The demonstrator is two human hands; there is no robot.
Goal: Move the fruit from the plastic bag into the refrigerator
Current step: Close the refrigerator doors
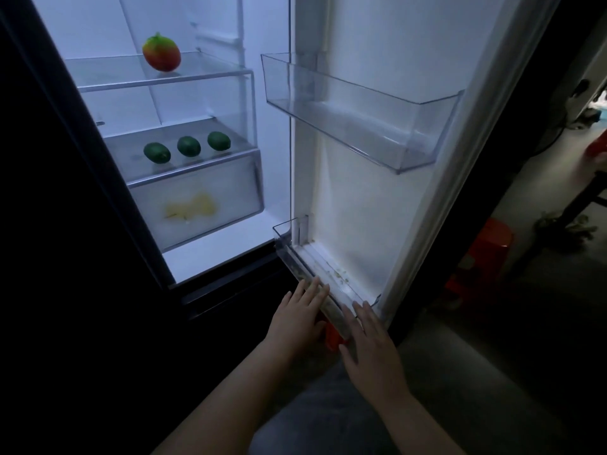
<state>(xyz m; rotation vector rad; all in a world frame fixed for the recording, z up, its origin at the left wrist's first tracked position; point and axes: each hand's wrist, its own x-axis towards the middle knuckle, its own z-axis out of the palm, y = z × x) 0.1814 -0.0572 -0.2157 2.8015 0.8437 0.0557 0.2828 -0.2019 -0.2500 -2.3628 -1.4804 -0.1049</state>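
Both hands, left (300,311) and right (371,343), lie flat and empty with fingers spread on the lower door bin (315,284). Mango (161,53) and three green fruits (189,146) sit on the far refrigerator shelves (203,72).

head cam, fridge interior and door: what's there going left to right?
Mango on the upper shelf → three green fruits on the lower shelf, left, middle, right → clear door bin → red stool on the floor.
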